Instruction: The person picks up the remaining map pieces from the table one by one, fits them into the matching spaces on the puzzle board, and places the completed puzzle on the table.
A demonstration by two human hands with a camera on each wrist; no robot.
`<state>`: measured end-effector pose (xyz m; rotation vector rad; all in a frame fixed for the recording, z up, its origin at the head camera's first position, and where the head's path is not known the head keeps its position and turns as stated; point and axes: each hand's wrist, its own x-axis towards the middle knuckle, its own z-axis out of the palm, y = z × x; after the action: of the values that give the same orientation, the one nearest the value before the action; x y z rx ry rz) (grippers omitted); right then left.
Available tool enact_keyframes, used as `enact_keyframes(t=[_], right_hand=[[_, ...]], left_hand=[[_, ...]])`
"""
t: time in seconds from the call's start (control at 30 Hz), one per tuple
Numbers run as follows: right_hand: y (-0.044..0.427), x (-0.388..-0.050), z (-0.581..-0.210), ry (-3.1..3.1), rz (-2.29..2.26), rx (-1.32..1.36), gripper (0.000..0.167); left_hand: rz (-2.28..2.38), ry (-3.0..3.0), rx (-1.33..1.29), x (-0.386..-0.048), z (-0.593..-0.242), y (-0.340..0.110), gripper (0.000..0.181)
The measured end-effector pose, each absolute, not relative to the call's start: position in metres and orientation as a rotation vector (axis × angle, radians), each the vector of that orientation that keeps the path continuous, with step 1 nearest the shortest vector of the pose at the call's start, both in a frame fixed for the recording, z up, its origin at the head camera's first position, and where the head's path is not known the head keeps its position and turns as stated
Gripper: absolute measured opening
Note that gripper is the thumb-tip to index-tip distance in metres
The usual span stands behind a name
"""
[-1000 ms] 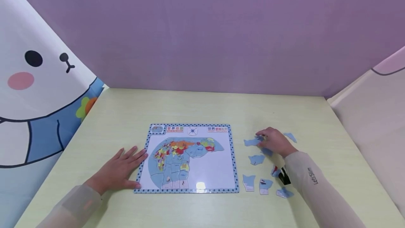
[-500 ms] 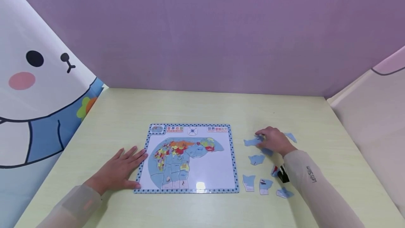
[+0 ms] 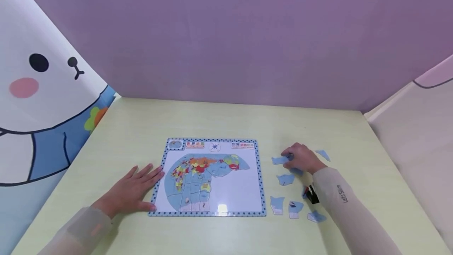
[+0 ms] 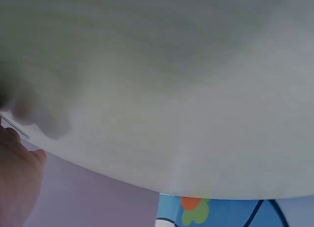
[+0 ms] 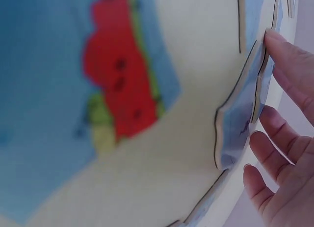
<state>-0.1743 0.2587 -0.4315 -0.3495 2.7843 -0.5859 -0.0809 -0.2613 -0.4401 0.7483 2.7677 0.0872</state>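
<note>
A world map puzzle board with a dotted blue border lies flat on the table. Joined map pieces cover its left side and top, and bare white shows at lower right. My left hand rests spread out, its fingertips on the board's left edge. Right of the board, my right hand pinches a blue puzzle piece between thumb and fingertips. Beneath that piece lies another blue piece, partly covered. A piece with red land fills the near side of the right wrist view, blurred.
Loose pieces lie right of the board: a blue one, a pink-bottomed one, one with a dark picture, one at lower right and one beyond the hand. A purple backdrop stands behind the table.
The head view has shifted slightly. My right hand has moved a little to the left among the loose pieces; my left hand stays on the board's edge.
</note>
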Motion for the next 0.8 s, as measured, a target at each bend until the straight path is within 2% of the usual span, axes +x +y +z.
enact_keyframes(t=[0.4, 0.67, 0.8], right_hand=[[0.2613, -0.1757, -0.4368, 2.785, -0.627, -0.383, 0.024], [0.2594, -0.1789, -0.4361, 2.745, -0.643, -0.345, 0.031], [0.2588, -0.1795, -0.4346, 2.74, -0.637, -0.348, 0.028]], left_hand=[[0.061, 2.763, 0.782, -0.0814, -0.4364, -0.2599, 0.105], [0.059, 2.765, 0.794, -0.081, -0.4356, -0.2598, 0.103], [0.057, 2.766, 0.789, -0.0813, -0.4351, -0.2598, 0.102]])
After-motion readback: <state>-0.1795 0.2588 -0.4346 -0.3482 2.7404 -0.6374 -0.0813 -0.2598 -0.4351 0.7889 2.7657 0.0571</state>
